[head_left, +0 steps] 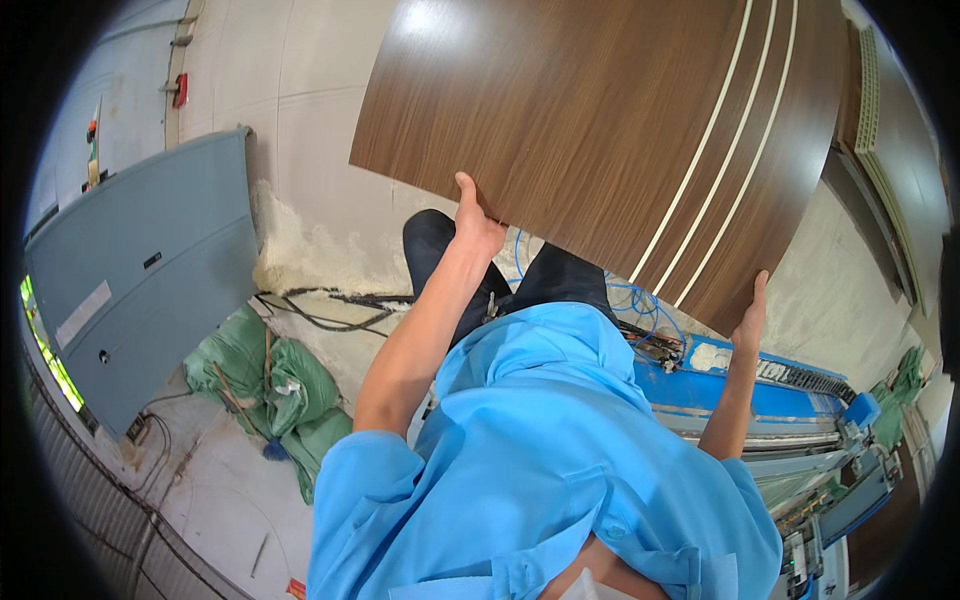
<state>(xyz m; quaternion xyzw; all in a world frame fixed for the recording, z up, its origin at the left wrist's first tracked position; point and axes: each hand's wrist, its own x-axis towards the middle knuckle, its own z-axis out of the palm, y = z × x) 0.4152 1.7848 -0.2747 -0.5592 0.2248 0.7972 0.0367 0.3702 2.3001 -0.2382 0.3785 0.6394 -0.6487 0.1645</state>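
Note:
A large, flat brown wood-grain panel [570, 120] with three cream stripes along its right part stretches away in front of me, its far end cut off by the top of the picture. My left hand [480, 228] grips the near edge, thumb on the upper face and the other fingers hidden underneath. At the near right corner, my right hand [749, 318] holds the side edge, with most of its fingers out of sight behind the panel.
To my left stands a grey-blue metal cabinet [165, 235] beside stuffed green sacks [265, 370]. Black cables [335, 318] lie on the floor by my legs. A blue machine with a cable chain [800, 375] is at right. More panels [905, 165] lean at the far right.

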